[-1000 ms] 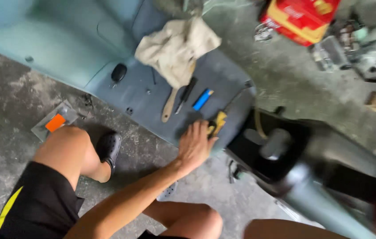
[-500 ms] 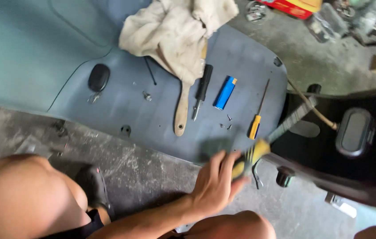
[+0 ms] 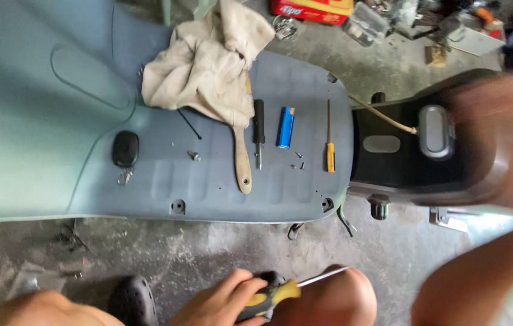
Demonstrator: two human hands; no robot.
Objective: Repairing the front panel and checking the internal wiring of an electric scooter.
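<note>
Gripping a yellow-handled screwdriver (image 3: 280, 294), the left hand (image 3: 217, 302) stays closed — right hand (image 3: 498, 139) blurred, grip unreadable.

Left hand (image 3: 223, 302) grips a yellow-and-black-handled screwdriver (image 3: 280, 293) at the bottom edge, shaft over a bare knee (image 3: 335, 299). Right arm is a blur at right. On the blue-grey scooter panel (image 3: 166, 175) lie a beige rag (image 3: 205, 66), wooden-handled brush (image 3: 242, 163), black screwdriver (image 3: 259, 130), blue lighter (image 3: 285, 127) and orange-handled screwdriver (image 3: 329, 145).

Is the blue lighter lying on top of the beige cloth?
No, the blue lighter lies directly on the grey panel, apart from the beige cloth, between a black-handled screwdriver and a yellow-handled one.
</note>
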